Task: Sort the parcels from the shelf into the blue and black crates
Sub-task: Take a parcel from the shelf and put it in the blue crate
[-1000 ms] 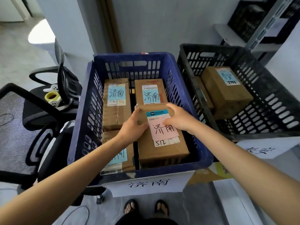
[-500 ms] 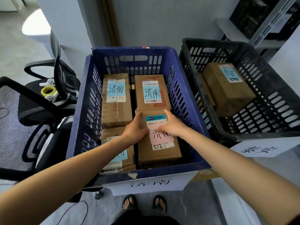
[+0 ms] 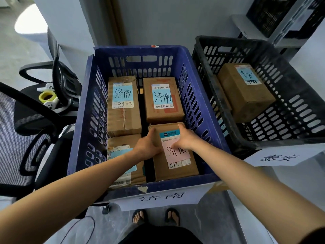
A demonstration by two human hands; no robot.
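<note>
Parcel, brown cardboard, pink label: lies flat in the near right corner of the blue crate, label up. Your left hand grips its left edge, thumb on top, fingers curled down the side. Your right hand lies on the upper part of the label, fingers bent over the far right edge; both hands are clamped on this parcel.

Same crate, three more: far left parcel and far right parcel, both with blue labels; near left parcel, partly under your left forearm.

Black crate, just right of the blue one: one tilted parcel, blue label.

A white paper sign hangs on the blue crate's near wall; a second sign hangs on the black crate's.

Office chair at left; yellow tape roll on a seat behind it.
</note>
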